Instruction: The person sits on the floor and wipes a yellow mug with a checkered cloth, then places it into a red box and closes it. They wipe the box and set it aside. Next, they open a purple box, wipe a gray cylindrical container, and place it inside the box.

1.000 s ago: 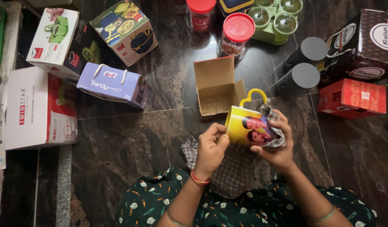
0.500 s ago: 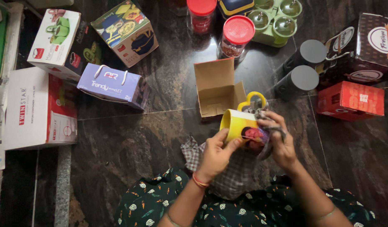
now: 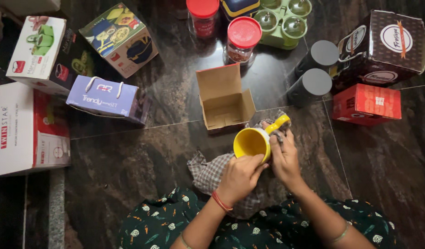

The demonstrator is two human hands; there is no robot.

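Yellow mug (image 3: pixel 250 142) likely ceramic: rigid, fragile, slick. Left hand (image 3: pixel 240 177) grip pinching rim at 6 o'clock; right hand (image 3: pixel 284 157) pressing checked cloth (image 3: pixel 208 174) beside handle.

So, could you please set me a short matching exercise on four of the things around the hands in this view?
Things:
1. yellow mug
2. open cardboard box
3. checked cloth
4. red-lidded jar

Places:
A. on the floor under the left hand
B. far side, beside the green tray
C. held between both hands, mouth towards the camera
D. empty, just beyond the mug

Pairs: 1-C, 2-D, 3-A, 4-B. The right hand is by the mug's handle.
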